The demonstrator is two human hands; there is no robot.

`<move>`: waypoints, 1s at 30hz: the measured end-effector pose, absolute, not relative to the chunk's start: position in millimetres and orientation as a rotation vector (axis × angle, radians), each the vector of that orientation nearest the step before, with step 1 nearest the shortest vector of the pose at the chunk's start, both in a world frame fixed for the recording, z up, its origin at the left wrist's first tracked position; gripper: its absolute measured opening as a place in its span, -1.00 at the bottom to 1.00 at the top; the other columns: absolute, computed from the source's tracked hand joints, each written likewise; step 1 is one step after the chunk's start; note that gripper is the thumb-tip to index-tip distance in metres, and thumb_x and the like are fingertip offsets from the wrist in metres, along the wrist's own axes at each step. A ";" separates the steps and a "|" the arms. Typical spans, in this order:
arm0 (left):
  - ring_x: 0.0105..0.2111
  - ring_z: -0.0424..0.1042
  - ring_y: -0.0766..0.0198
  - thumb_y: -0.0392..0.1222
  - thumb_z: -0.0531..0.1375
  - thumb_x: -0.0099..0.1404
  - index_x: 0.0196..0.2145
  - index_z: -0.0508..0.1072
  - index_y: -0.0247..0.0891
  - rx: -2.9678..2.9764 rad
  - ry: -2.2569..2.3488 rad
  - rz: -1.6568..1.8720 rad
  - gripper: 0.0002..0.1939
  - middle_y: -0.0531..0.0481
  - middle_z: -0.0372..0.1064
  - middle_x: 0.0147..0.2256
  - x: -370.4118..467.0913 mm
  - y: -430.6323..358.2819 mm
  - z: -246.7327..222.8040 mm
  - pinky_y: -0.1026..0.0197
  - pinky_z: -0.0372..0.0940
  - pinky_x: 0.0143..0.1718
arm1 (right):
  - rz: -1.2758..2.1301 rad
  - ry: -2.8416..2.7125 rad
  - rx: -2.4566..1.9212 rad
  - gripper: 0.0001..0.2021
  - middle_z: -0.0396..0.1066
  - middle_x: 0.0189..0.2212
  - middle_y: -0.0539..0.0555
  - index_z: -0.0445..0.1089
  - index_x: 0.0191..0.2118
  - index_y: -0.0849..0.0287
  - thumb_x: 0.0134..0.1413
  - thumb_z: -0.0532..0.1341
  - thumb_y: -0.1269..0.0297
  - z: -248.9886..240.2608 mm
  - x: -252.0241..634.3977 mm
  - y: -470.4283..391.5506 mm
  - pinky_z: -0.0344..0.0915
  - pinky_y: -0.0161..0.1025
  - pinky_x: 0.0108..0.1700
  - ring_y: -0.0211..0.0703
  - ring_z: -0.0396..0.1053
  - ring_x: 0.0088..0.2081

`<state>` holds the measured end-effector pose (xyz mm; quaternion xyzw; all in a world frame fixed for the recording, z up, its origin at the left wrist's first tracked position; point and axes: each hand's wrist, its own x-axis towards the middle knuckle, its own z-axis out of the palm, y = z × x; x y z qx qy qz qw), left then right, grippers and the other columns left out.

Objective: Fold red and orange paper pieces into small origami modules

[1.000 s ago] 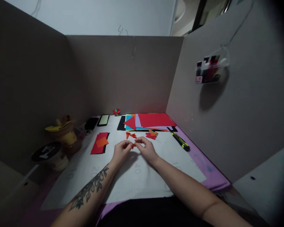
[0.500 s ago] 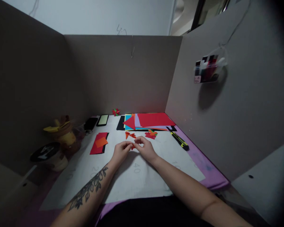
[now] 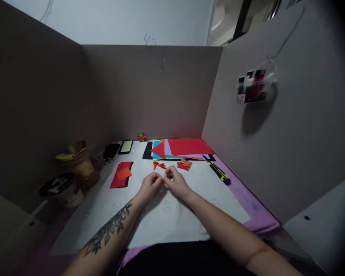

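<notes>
Near the middle of the table, my left hand [image 3: 151, 184] and my right hand [image 3: 176, 181] pinch a small orange paper piece [image 3: 163, 182] between them. Fingers cover most of it, so its shape is hard to make out. Just beyond my fingertips lie small folded orange paper pieces [image 3: 158, 165]. To their right sits a little pile of red, orange and green paper pieces [image 3: 184, 165]. On the left, an orange paper square [image 3: 123, 173] rests on red and black paper strips [image 3: 116, 180].
Coloured paper sheets [image 3: 189, 147] are stacked at the back, near a red and green paper flower [image 3: 142, 137]. A yellow-black cutter knife [image 3: 220, 172] lies right. Phone [image 3: 125, 147], tub [image 3: 61, 190] and a pot [image 3: 82, 165] stand left. Grey partitions [image 3: 152, 92] enclose the table.
My fingers have closed in further over the orange paper piece, so less of it shows. The whole view has shifted slightly; the things on the table lie as before.
</notes>
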<state>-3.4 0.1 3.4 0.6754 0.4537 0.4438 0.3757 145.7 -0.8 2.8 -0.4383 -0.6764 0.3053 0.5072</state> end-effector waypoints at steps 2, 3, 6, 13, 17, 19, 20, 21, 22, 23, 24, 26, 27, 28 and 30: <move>-0.56 0.19 0.37 -0.09 0.10 0.15 -0.51 0.37 -0.30 1.727 1.165 1.130 -0.78 0.09 0.26 -0.58 -3.6 0.6 3.1 0.34 0.08 -0.53 | 0.767 -1.636 -1.061 -0.87 0.25 -0.46 -0.06 0.16 -0.31 0.11 -0.05 0.10 0.34 2.1 146.0 -0.5 0.26 -0.25 -0.30 -0.23 0.27 -0.41; -0.56 0.19 0.37 -0.10 0.10 0.15 -0.51 0.37 -0.30 1.730 1.163 1.122 -0.78 0.09 0.26 -0.57 -3.8 0.7 3.2 0.33 0.08 -0.53 | 0.778 -1.634 -1.061 -0.87 0.25 -0.46 -0.06 0.16 -0.30 0.11 -0.05 0.09 0.34 1.9 146.1 -0.5 0.27 -0.25 -0.30 -0.23 0.28 -0.41; -0.56 0.19 0.37 -0.11 0.09 0.16 -0.50 0.37 -0.30 1.739 1.149 1.079 -0.79 0.09 0.25 -0.58 -4.3 0.8 3.8 0.33 0.09 -0.52 | 0.792 -1.633 -1.055 -0.85 0.25 -0.46 -0.07 0.17 -0.29 0.11 -0.07 0.10 0.36 1.1 146.0 -1.1 0.27 -0.26 -0.30 -0.24 0.27 -0.42; -0.52 0.23 0.37 -0.15 0.14 0.13 -0.41 0.36 -0.30 1.701 1.057 1.055 -0.86 0.09 0.29 -0.51 -5.4 3.0 -0.3 0.33 0.13 -0.48 | 0.771 -1.635 -1.020 -0.89 0.20 -0.48 -0.09 0.15 -0.36 0.12 -0.07 0.11 0.37 -5.1 146.0 2.3 0.22 -0.29 -0.35 -0.26 0.21 -0.45; -0.45 0.29 0.37 -0.21 0.19 0.10 -0.34 0.33 -0.29 1.668 1.000 1.093 -0.84 0.06 0.32 -0.43 -6.4 6.4 -1.9 0.32 0.18 -0.42 | 0.809 -1.571 -1.011 -0.88 0.17 -0.48 -0.10 0.13 -0.38 0.12 -0.10 0.12 0.38 -3.8 145.9 3.3 0.19 -0.30 -0.37 -0.27 0.18 -0.46; -0.44 0.32 0.36 -0.22 0.20 0.08 -0.31 0.33 -0.29 1.638 0.996 1.091 -0.81 0.04 0.35 -0.39 -6.5 7.0 -0.7 0.32 0.19 -0.40 | 0.838 -1.538 -1.005 -0.86 0.17 -0.50 -0.11 0.12 -0.38 0.12 -0.12 0.12 0.39 -1.9 145.4 2.4 0.18 -0.31 -0.37 -0.28 0.17 -0.47; -0.44 0.33 0.36 -0.23 0.21 0.07 -0.31 0.33 -0.29 1.620 0.998 1.084 -0.80 0.03 0.36 -0.39 -6.5 6.7 -0.2 0.32 0.19 -0.41 | 0.850 -1.525 -1.002 -0.86 0.16 -0.50 -0.11 0.12 -0.39 0.12 -0.13 0.13 0.39 -1.1 145.1 1.9 0.18 -0.31 -0.37 -0.28 0.17 -0.47; -0.45 0.33 0.36 -0.22 0.22 0.06 -0.30 0.33 -0.29 1.600 1.003 1.076 -0.78 0.02 0.37 -0.39 -6.7 6.1 -0.1 0.32 0.19 -0.43 | 0.855 -1.514 -0.998 -0.86 0.16 -0.50 -0.11 0.12 -0.39 0.12 -0.13 0.13 0.39 -0.5 144.9 1.7 0.17 -0.31 -0.37 -0.28 0.17 -0.47; -0.48 0.33 0.37 -0.21 0.22 0.05 -0.30 0.34 -0.30 1.582 1.010 1.066 -0.77 0.02 0.38 -0.40 -7.1 5.2 -0.7 0.32 0.18 -0.45 | 0.855 -1.508 -0.994 -0.87 0.16 -0.50 -0.11 0.12 -0.40 0.12 -0.13 0.13 0.39 -0.3 144.8 1.8 0.17 -0.31 -0.37 -0.28 0.16 -0.47; -0.51 0.32 0.37 -0.20 0.23 0.05 -0.31 0.35 -0.30 1.567 1.019 1.056 -0.77 0.02 0.38 -0.42 -7.9 4.2 -2.0 0.33 0.17 -0.48 | 0.855 -1.503 -0.989 -0.87 0.16 -0.50 -0.10 0.12 -0.41 0.12 -0.12 0.13 0.38 -0.4 145.1 2.4 0.17 -0.31 -0.37 -0.28 0.16 -0.47; -0.54 0.31 0.38 -0.19 0.23 0.05 -0.31 0.35 -0.30 1.559 1.030 1.046 -0.76 0.03 0.38 -0.45 -9.1 3.4 -4.0 0.33 0.15 -0.51 | 0.854 -1.494 -0.982 -0.88 0.15 -0.50 -0.10 0.12 -0.41 0.12 -0.12 0.13 0.37 -0.8 146.0 3.7 0.17 -0.31 -0.38 -0.29 0.16 -0.47; -0.60 0.27 0.40 -0.18 0.22 0.06 -0.31 0.36 -0.30 1.577 1.067 1.026 -0.78 0.06 0.36 -0.51 -12.3 3.1 -7.5 0.33 0.13 -0.55 | 0.853 -1.448 -0.963 -0.87 0.14 -0.50 -0.11 0.11 -0.41 0.11 -0.11 0.13 0.35 -2.1 150.0 8.2 0.15 -0.32 -0.40 -0.30 0.15 -0.48; -0.61 0.27 0.40 -0.19 0.20 0.07 -0.32 0.36 -0.30 1.611 1.096 1.021 -0.79 0.06 0.35 -0.53 -13.7 3.9 -7.0 0.33 0.14 -0.56 | 0.854 -1.407 -0.959 -0.86 0.13 -0.52 -0.12 0.11 -0.41 0.11 -0.11 0.14 0.34 -2.9 153.2 11.2 0.14 -0.33 -0.42 -0.30 0.14 -0.50; -0.60 0.28 0.38 -0.20 0.19 0.09 -0.33 0.37 -0.31 1.662 1.129 1.033 -0.82 0.06 0.35 -0.53 -14.6 5.1 -3.6 0.32 0.16 -0.55 | 0.857 -1.358 -0.960 -0.85 0.11 -0.53 -0.13 0.10 -0.41 0.10 -0.12 0.15 0.33 -3.6 156.9 14.4 0.13 -0.34 -0.44 -0.31 0.13 -0.52; -0.51 0.34 0.33 -0.25 0.14 0.12 -0.35 0.38 -0.30 1.836 1.176 1.111 -0.89 0.01 0.37 -0.48 -12.6 5.9 15.6 0.27 0.25 -0.46 | 0.862 -1.257 -0.996 -0.83 0.09 -0.58 -0.15 0.09 -0.40 0.09 -0.11 0.16 0.30 -5.1 164.9 20.7 0.09 -0.35 -0.49 -0.32 0.10 -0.55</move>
